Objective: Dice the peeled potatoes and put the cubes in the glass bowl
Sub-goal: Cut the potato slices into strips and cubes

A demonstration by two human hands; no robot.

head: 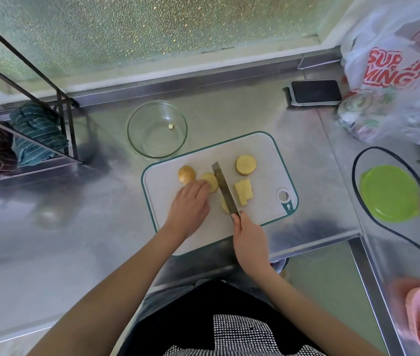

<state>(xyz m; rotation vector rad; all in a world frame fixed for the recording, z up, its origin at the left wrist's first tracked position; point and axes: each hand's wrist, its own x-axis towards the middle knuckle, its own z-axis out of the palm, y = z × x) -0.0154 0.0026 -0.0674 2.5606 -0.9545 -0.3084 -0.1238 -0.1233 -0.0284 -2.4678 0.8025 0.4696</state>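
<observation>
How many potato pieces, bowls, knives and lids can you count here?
Potato pieces on the cutting board: 5 in view
Potato cube in bowl: 1
Glass bowl: 1
Knife: 1
Green lid: 1
Total: 9

Left hand (189, 204) lies palm down, fingers (199, 187) extended; right hand (248, 236) curls in a grip.
</observation>
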